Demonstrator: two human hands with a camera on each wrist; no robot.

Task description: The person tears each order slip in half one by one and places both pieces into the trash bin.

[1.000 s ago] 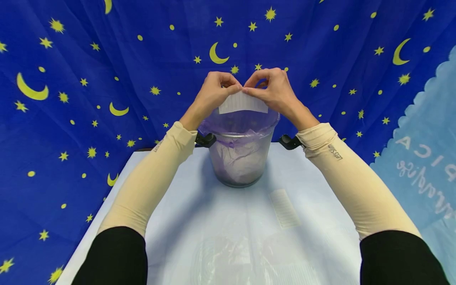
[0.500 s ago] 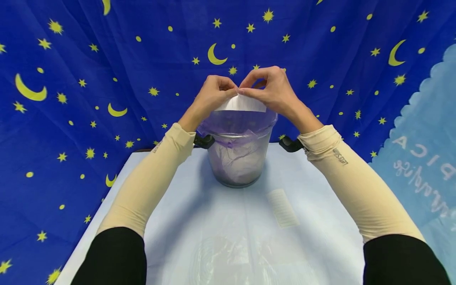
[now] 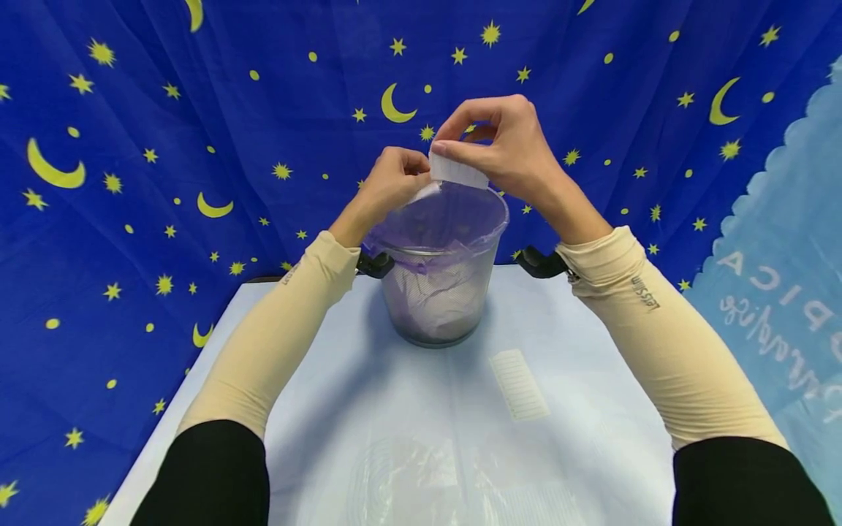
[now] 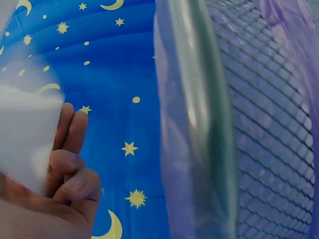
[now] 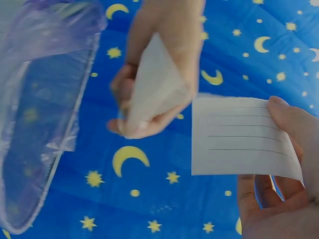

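Note:
Over a mesh wastebasket [image 3: 439, 299] with a purple bin liner [image 3: 454, 245] around its rim, my two hands hold separate pieces of white paper. My left hand [image 3: 387, 184] pinches one piece of paper [image 3: 426, 192] near the back left of the rim; it looks blurred and bent in the right wrist view. Higher up, my right hand [image 3: 516, 142] pinches the other piece, a lined strip of paper [image 5: 234, 137], between thumb and fingers. The wastebasket's metal rim [image 4: 204, 114] stands beside my left hand in the left wrist view.
A lined paper slip [image 3: 518, 385] lies on the white table [image 3: 316, 438], in front and to the right of the wastebasket. Clear plastic [image 3: 427, 475] covers the near part of the table. A blue star-patterned cloth [image 3: 230, 131] hangs behind and at the left.
The paper between my hands has come apart into two pieces. My right hand has risen with its piece, while my left has dropped slightly with the other.

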